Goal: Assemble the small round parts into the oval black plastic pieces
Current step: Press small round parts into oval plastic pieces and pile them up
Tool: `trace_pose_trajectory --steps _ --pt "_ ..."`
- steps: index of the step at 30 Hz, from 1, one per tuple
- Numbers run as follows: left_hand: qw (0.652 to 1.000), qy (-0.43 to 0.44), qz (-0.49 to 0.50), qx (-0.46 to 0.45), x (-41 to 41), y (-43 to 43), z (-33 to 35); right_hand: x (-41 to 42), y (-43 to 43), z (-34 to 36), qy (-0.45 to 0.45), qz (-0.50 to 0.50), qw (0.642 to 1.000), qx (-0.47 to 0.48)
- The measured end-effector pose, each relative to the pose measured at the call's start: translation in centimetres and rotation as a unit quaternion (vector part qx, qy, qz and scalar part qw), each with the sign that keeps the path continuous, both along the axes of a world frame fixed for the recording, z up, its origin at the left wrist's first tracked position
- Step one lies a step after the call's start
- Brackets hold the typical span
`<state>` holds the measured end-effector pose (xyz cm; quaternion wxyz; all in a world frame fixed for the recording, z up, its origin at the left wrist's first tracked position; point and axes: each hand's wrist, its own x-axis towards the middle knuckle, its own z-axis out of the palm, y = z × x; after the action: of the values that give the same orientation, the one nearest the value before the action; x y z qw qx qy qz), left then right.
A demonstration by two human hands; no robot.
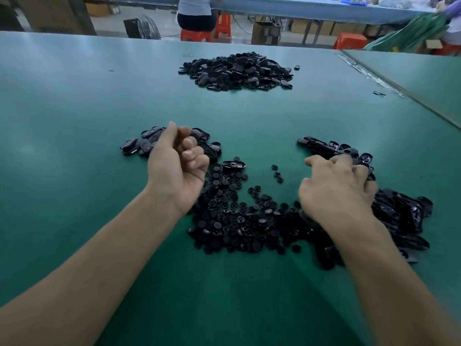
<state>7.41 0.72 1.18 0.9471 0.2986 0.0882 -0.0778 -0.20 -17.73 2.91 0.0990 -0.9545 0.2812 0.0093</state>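
Left hand: the left hand is held above the table with palm turned inward and fingers curled loosely toward the palm; whether it holds anything I cannot tell.
Right hand: the right hand lies palm down, fingers bent into the near-right heap of oval pieces; whether the fingers are closed on a piece cannot be told.
Round parts: a spread of small round parts lies on the table between the two forearms, reaching from under the left wrist across to the right hand; a few strays sit just beyond it.
Single oval piece: one oval piece lies at the far edge of the round parts, near the left hand's knuckles, hollow side up.
Left heap: a small heap of oval pieces lies behind the left hand, partly hidden by it, smooth sides up.
Far heap: a larger pile of oval pieces sits well apart, toward the table's far edge.
Table: a green table carries all of it; a seam runs diagonally near the right edge.
Background: red stools, cardboard boxes and a seated person beyond the far edge.
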Motion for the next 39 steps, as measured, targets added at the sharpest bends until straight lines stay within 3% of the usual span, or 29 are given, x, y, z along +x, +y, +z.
trace_pose_trajectory --steps 3,6,9,14,18,20,24,29,31,34,39 --pt "0.957 -0.086 0.137 0.239 0.5 0.1 -0.1 -0.2 -1.2 -0.3 0.001 0.004 1.000 0.002" --pt "0.916 -0.084 0.188 0.343 0.6 0.0 -1.0 -0.4 -1.8 -0.5 -0.056 0.018 0.998 0.031" --pt "0.934 -0.072 0.141 0.320 0.4 -0.1 -1.7 -0.7 -1.9 -0.5 -0.136 0.016 0.989 0.052" --pt "0.967 -0.137 0.017 0.215 -0.7 -1.2 -2.0 0.2 -1.7 -1.0 -0.287 0.083 0.951 0.079" --pt "0.987 -0.111 -0.026 0.116 -0.5 -0.8 -1.4 1.2 0.0 -1.2 -0.338 0.171 0.880 0.285" --pt "0.982 -0.119 0.015 0.143 -0.1 -0.4 -1.4 1.5 0.7 -1.7 -0.342 0.170 0.842 0.379" --pt "0.899 -0.231 0.080 0.363 -0.3 -0.7 -2.5 1.7 1.1 -2.8 -0.337 0.186 0.763 0.519" --pt "0.811 -0.317 -0.045 0.490 -0.4 -1.1 -3.1 2.5 1.3 -3.4 -0.341 0.214 0.729 0.554" --pt "0.796 -0.331 -0.067 0.503 -0.3 -1.0 -3.3 2.7 1.3 -3.6 -0.347 0.220 0.725 0.553" --pt "0.804 -0.334 -0.081 0.486 0.1 -0.8 -3.6 2.9 1.3 -3.9 -0.352 0.219 0.739 0.531" --pt "0.837 -0.302 -0.064 0.451 0.6 -0.9 -3.6 3.0 1.9 -4.4 -0.359 0.175 0.844 0.358"
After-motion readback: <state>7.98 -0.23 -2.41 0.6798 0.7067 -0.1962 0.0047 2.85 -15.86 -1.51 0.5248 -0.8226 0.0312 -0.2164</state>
